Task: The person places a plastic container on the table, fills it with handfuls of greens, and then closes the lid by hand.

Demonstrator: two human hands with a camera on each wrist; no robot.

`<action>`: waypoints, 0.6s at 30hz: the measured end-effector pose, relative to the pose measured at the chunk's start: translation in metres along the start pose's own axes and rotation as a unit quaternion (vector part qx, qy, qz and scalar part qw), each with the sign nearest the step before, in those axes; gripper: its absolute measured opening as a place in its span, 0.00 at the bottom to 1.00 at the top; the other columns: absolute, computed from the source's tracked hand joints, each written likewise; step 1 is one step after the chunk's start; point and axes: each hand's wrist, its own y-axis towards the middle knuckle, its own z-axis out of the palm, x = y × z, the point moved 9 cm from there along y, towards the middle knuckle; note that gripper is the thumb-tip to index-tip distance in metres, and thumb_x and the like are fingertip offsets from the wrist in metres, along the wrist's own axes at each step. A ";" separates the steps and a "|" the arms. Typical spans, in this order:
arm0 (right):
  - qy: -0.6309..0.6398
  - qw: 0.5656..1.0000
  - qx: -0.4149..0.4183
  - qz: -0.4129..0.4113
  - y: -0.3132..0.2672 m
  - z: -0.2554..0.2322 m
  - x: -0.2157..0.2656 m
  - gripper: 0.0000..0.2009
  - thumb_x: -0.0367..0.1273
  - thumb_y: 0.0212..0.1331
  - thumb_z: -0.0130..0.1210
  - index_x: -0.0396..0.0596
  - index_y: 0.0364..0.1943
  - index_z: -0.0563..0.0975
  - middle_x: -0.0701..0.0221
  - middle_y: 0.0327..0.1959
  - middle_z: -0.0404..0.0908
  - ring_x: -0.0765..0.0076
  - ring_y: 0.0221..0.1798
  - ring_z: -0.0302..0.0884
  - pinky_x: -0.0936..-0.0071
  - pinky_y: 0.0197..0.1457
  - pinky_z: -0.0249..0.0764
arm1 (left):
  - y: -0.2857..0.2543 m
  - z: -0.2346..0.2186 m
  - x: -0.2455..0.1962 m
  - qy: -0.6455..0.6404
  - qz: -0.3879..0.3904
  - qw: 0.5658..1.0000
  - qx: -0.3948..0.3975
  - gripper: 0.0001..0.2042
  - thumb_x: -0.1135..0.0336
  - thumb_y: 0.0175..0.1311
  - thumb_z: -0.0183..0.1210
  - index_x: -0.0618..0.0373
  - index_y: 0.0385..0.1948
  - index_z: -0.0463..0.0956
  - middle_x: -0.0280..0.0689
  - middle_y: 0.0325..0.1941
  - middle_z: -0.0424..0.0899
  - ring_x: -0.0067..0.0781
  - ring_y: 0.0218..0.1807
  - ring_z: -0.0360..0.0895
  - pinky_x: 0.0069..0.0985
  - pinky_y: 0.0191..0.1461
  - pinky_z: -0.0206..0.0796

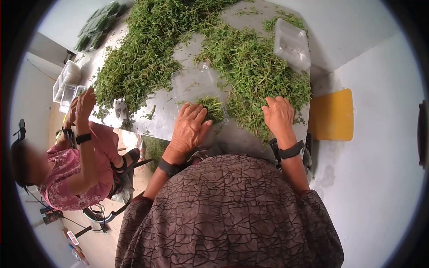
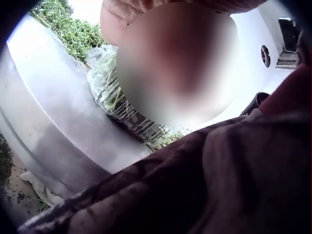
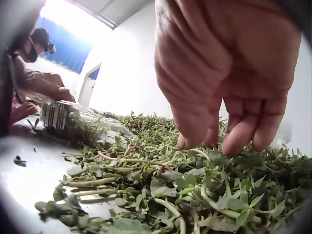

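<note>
Under the bent fingertips of the right hand (image 1: 279, 117), loose greens (image 1: 254, 85) lie heaped.
Whether they pinch any, I cannot tell; the left hand (image 1: 187, 127), fingers relaxed, touches greens in the clear container (image 1: 194, 85) at its fingertips.

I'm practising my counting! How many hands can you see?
4: the camera wearer's left hand at a clear box, their right hand in the greens, and the pink-clothed person's two hands at left, partly overlapping.
</note>
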 end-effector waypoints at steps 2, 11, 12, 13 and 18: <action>-0.019 1.000 -0.006 -0.008 0.002 0.009 -0.003 0.06 0.28 0.47 0.60 0.40 0.26 0.75 0.59 0.23 0.70 0.52 0.31 0.70 0.55 0.36 0.68 | -0.002 0.000 0.000 -0.007 -0.001 1.000 0.005 0.19 0.62 0.61 0.53 0.66 0.49 0.72 0.49 0.52 0.76 0.48 0.59 0.69 0.45 0.68 0.51; 0.079 0.993 -0.079 0.041 0.009 -0.025 -0.012 0.04 0.25 0.45 0.56 0.47 0.19 0.74 0.62 0.16 0.69 0.52 0.23 0.71 0.58 0.25 0.67 | -0.022 -0.015 0.006 0.009 -0.022 0.997 -0.071 0.21 0.59 0.64 0.48 0.65 0.52 0.69 0.49 0.61 0.68 0.52 0.65 0.61 0.47 0.70 0.47; 0.116 0.988 -0.085 0.049 0.008 -0.029 -0.011 0.04 0.25 0.45 0.57 0.45 0.19 0.73 0.62 0.17 0.69 0.53 0.24 0.71 0.58 0.26 0.68 | -0.025 -0.014 0.006 0.009 -0.022 0.997 -0.069 0.21 0.59 0.64 0.48 0.65 0.52 0.69 0.49 0.61 0.68 0.52 0.65 0.61 0.47 0.70 0.47; 0.115 0.988 -0.084 0.051 0.005 -0.030 -0.009 0.04 0.25 0.45 0.57 0.45 0.19 0.73 0.62 0.17 0.69 0.53 0.24 0.71 0.58 0.26 0.68 | -0.029 -0.017 0.010 -0.001 -0.037 0.995 -0.089 0.20 0.59 0.65 0.47 0.65 0.53 0.69 0.49 0.62 0.68 0.52 0.65 0.61 0.47 0.70 0.46; 0.115 0.993 0.018 -0.025 -0.008 -0.002 0.013 0.06 0.26 0.46 0.58 0.43 0.22 0.71 0.62 0.18 0.68 0.52 0.24 0.72 0.58 0.28 0.69 | -0.057 -0.023 0.036 -0.063 -0.118 0.973 -0.187 0.21 0.57 0.70 0.38 0.63 0.53 0.70 0.48 0.62 0.68 0.52 0.66 0.60 0.44 0.70 0.47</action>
